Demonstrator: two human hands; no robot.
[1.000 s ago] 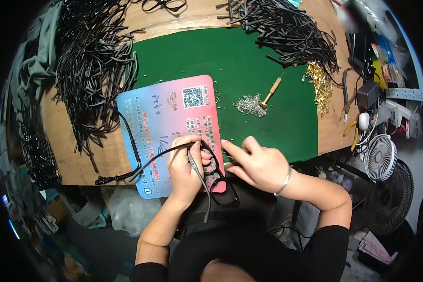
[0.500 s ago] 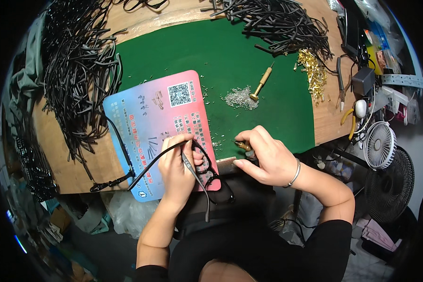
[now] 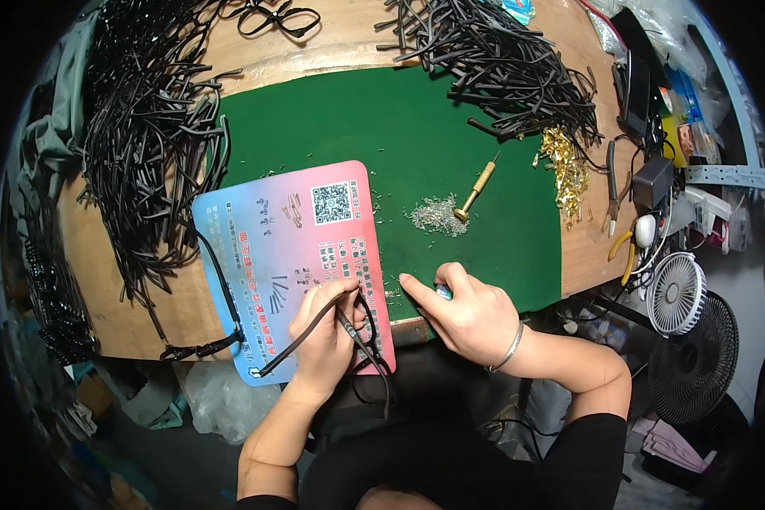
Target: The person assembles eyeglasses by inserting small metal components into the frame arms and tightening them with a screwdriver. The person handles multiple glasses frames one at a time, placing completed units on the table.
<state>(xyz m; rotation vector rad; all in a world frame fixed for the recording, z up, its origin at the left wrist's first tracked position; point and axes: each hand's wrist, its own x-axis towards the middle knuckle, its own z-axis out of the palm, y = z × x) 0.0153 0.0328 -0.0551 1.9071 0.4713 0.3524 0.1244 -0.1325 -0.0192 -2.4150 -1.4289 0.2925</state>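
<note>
My left hand (image 3: 325,340) is closed round a black eyeglass frame (image 3: 367,327) over the lower right of a pink and blue printed mat (image 3: 302,246). One temple arm (image 3: 310,327) slants down-left from the fingers; another hangs toward my lap. To its right, my right hand (image 3: 472,319) is over the near edge of the green mat (image 3: 297,110). Its index finger stretches to a few tiny silver screws (image 3: 393,294). The other fingers curl round something mostly hidden, with a bluish end showing. Another black glasses frame (image 3: 204,347) lies at the printed mat's left.
Heaps of black temple arms (image 3: 149,170) lie left and far right (image 3: 501,64). A brass screwdriver (image 3: 478,191) rests by a pile of screws (image 3: 438,215). Gold parts (image 3: 565,174), yellow-handled pliers (image 3: 623,251) and a white fan (image 3: 677,293) are at the right.
My right index finger has extended to the loose screws, and the brass-and-dark tool seen in that hand is now mostly hidden. My left hand keeps the glasses. The whole view has shifted slightly.
</note>
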